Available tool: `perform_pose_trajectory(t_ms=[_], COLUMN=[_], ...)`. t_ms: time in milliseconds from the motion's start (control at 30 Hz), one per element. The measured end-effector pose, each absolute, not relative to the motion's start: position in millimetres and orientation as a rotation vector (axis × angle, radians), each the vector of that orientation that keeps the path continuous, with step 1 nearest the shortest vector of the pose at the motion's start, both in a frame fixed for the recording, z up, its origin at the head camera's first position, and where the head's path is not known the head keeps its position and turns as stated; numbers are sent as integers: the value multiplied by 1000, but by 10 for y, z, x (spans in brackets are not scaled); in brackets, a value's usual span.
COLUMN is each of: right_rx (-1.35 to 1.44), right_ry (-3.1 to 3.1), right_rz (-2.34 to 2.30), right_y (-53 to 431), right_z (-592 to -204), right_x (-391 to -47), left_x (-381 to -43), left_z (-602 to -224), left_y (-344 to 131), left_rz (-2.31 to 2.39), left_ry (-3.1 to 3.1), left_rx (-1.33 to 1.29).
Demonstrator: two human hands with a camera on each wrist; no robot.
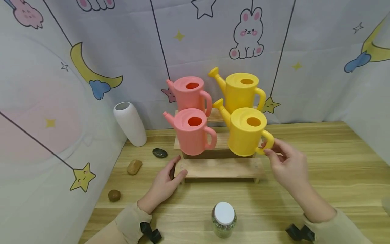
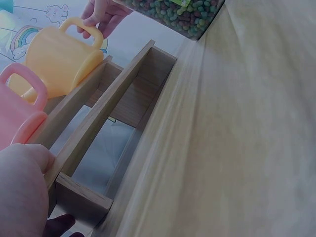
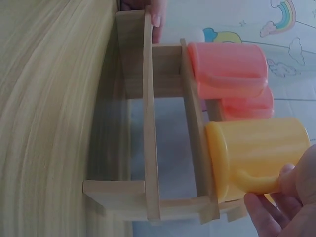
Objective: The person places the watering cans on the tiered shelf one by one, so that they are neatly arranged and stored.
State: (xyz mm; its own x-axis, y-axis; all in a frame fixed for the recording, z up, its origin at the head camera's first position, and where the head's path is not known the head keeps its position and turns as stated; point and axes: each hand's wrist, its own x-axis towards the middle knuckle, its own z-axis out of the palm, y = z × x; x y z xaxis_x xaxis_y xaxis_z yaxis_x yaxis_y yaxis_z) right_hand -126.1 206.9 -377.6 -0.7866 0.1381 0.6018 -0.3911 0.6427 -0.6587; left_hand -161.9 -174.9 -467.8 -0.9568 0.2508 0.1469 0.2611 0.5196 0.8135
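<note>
My right hand (image 1: 289, 164) pinches the handle of the front yellow watering can (image 1: 242, 139), which stands on the middle step of a three-step wooden stand (image 1: 219, 168). In the right wrist view the can's base meets the step's edge. With thumb on top and fingers round the side, my left hand (image 1: 164, 183) grips the left end of the lowest step. Beside the yellow can stands a pink watering can (image 1: 192, 139). Behind them, a second pink watering can (image 1: 187, 93) and a second yellow watering can (image 1: 240, 91) are on the top step. All spouts point left.
A white-lidded jar (image 1: 223, 220) of small coloured pebbles stands in front of the stand. Left of it are a white vase (image 1: 131, 125), a dark stone (image 1: 159, 153), a tan stone (image 1: 134, 167) and a brown stone (image 1: 114, 195). Patterned cloth (image 1: 195, 44) borders the table.
</note>
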Motion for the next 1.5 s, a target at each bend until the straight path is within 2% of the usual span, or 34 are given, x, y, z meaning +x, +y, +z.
perform_pose_trajectory(t_ms=[900, 1167, 1333, 1500], right_rx=[260, 410, 475, 462], right_ry=[-2210, -2003, -1940, -2015], right_rz=[1214, 1176, 1064, 989], right_y=[2101, 2130, 2172, 2238], right_z=[-3759, -3673, -3610, -3539], right_x=[-1244, -1202, -1153, -1109], left_x=[-1623, -1603, -1580, -1477], left_z=[-4702, -4690, -4613, -4379], left_y=[-1738, -1766, -1843, -1973], left_rz=[-1437, -1445, -1422, -1159], left_ry=[-2721, -2748, -2821, -2878], left_rx=[-476, -480, -504, -544])
